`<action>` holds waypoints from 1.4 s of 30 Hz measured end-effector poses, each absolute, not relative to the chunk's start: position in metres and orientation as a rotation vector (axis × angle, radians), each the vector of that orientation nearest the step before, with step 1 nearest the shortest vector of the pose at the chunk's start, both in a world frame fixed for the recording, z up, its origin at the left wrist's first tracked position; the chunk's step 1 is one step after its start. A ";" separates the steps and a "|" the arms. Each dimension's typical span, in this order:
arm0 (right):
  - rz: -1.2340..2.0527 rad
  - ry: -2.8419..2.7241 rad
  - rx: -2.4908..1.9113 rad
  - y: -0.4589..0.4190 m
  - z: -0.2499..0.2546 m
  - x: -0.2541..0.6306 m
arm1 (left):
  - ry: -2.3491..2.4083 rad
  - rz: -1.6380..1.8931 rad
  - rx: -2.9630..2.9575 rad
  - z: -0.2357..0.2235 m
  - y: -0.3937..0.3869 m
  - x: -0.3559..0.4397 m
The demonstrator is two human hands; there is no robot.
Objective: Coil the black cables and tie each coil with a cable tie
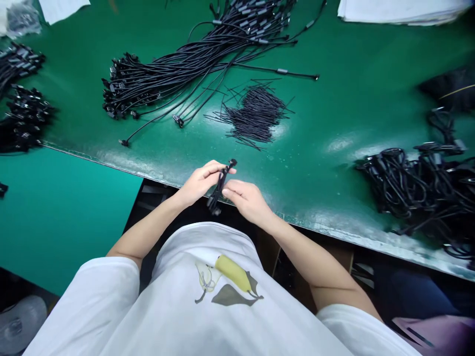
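A short folded bundle of black cable (218, 190) is held upright at the front edge of the green table (315, 183). My left hand (202, 182) is closed around its upper part, with the thumb and fingers on the cable. My right hand (247, 198) pinches at the bundle's right side; whether a thin tie is between the fingertips is too small to tell. Just beyond the hands lies a loose pile of thin black twist ties (258, 113). Behind it stretches a large heap of straight black cables (193, 62) with connectors at the ends.
Coiled, bundled black cables (404, 183) are piled at the right. More cable ends (27, 113) lie at the left edge. White papers (401, 11) sit at the back right, and a clear plastic bag (23, 20) at the back left. A lower green surface (67, 212) adjoins on the left.
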State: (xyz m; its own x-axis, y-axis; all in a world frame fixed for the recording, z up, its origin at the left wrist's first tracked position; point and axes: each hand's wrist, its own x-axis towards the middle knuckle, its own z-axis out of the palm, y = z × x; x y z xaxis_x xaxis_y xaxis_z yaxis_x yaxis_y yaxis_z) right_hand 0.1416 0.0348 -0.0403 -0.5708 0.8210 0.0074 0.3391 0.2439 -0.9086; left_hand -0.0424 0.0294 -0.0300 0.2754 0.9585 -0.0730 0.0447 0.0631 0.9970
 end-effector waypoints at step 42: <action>0.101 -2.512 -1.611 0.015 -0.062 0.117 | 0.860 0.962 0.649 -0.058 0.020 -0.007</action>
State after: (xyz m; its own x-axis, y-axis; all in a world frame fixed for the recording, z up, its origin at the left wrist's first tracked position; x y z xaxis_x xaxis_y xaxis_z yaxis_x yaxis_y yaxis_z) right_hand 0.1172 0.0147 -0.0617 -0.4093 0.9076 0.0939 0.8970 0.4191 -0.1404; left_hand -0.0069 0.0200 -0.0577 0.3026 0.8946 -0.3287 -0.4269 0.4356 0.7925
